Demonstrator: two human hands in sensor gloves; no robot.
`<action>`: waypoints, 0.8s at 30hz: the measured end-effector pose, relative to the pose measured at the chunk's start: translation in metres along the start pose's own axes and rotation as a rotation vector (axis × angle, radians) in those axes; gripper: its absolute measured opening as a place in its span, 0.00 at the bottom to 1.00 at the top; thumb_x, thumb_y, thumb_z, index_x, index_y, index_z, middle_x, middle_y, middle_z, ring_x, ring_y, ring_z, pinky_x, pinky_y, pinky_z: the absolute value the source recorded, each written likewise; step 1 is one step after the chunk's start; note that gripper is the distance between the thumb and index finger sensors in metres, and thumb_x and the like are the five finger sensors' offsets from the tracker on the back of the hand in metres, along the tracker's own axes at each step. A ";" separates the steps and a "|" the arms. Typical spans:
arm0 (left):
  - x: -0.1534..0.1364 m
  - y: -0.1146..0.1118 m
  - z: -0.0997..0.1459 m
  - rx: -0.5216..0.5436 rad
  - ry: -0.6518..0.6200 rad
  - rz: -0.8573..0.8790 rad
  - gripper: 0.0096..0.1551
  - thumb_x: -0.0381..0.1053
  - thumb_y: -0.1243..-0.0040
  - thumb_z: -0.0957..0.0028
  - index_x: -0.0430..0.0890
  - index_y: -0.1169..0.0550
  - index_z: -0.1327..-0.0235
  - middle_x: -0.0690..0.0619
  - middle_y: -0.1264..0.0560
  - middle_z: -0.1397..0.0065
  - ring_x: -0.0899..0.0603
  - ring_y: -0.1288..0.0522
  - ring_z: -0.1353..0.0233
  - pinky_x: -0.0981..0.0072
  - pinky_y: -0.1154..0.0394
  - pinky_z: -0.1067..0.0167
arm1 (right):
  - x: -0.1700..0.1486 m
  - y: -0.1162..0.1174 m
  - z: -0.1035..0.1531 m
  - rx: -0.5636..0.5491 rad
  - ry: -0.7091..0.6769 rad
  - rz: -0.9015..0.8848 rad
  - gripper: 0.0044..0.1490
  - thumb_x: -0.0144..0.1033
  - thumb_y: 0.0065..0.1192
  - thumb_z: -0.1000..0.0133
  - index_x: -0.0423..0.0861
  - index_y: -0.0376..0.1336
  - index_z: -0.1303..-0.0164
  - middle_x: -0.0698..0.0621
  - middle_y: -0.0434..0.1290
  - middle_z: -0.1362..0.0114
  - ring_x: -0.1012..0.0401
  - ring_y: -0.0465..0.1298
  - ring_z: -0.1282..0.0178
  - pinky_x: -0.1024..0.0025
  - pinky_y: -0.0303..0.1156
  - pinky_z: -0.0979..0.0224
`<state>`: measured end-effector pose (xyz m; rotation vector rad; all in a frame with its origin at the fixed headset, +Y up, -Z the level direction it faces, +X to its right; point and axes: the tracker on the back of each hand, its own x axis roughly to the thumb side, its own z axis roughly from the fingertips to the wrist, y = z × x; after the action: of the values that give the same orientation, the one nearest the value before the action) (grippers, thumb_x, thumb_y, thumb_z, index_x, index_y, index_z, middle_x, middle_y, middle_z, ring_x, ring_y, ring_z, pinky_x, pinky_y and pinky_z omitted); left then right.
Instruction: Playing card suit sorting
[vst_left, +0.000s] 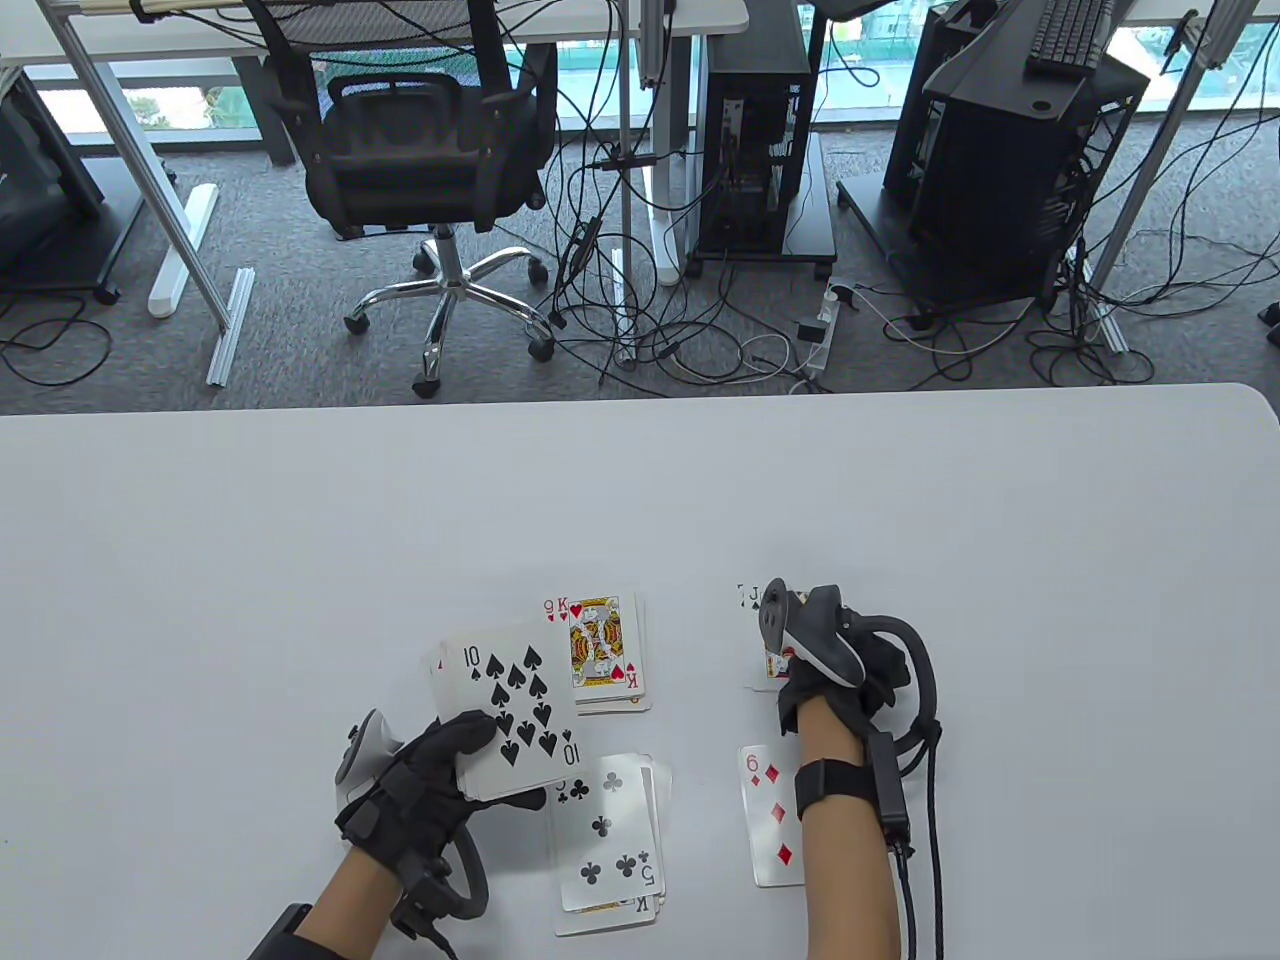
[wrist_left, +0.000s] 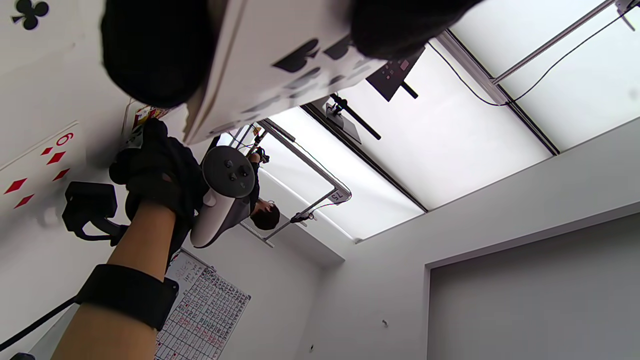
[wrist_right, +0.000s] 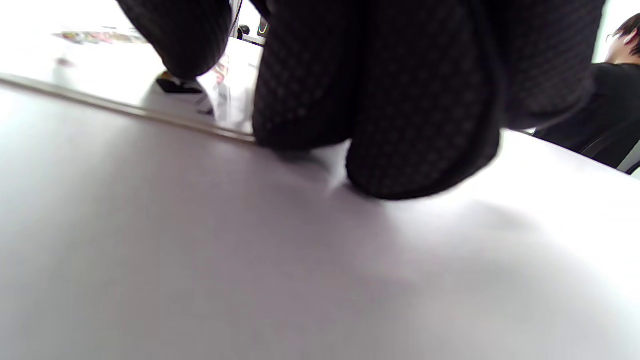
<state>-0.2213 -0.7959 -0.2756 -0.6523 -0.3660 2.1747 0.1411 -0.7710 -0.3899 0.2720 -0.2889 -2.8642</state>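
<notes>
The deck (vst_left: 510, 715), thin, light and probably slippery, sits gripped at its edges in the left hand (vst_left: 425, 785), while the right hand (vst_left: 835, 665) presses a jack card (vst_left: 752, 600) with fingers flat on the surface (vst_left: 640, 480).

Matt white table (vst_left: 640, 500), glossy cards (vst_left: 510, 710)

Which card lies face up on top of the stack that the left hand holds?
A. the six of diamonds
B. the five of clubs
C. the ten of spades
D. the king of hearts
C: the left hand grips a stack whose top card is the ten of spades.
</notes>
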 end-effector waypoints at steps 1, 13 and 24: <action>0.000 0.000 0.000 -0.001 -0.001 0.001 0.33 0.54 0.49 0.32 0.50 0.46 0.19 0.46 0.39 0.18 0.32 0.30 0.27 0.48 0.21 0.44 | 0.000 -0.002 0.001 -0.006 0.007 0.019 0.37 0.43 0.53 0.40 0.21 0.66 0.46 0.45 0.80 0.67 0.50 0.81 0.69 0.48 0.77 0.53; -0.001 0.000 0.000 -0.003 0.007 0.003 0.33 0.54 0.48 0.32 0.50 0.46 0.19 0.46 0.39 0.18 0.32 0.31 0.27 0.47 0.21 0.43 | 0.048 -0.058 0.066 -0.265 -0.458 -0.598 0.38 0.42 0.51 0.38 0.18 0.64 0.44 0.43 0.80 0.64 0.47 0.82 0.68 0.46 0.76 0.52; -0.001 0.000 0.000 -0.007 0.004 0.004 0.33 0.54 0.48 0.32 0.50 0.46 0.19 0.46 0.40 0.18 0.32 0.31 0.27 0.47 0.21 0.43 | 0.109 -0.059 0.143 -0.209 -0.832 -0.948 0.54 0.55 0.50 0.40 0.15 0.51 0.37 0.38 0.75 0.52 0.42 0.78 0.56 0.40 0.72 0.45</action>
<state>-0.2208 -0.7964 -0.2750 -0.6620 -0.3710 2.1760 -0.0061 -0.7190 -0.2827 -1.1474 0.0379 -3.7132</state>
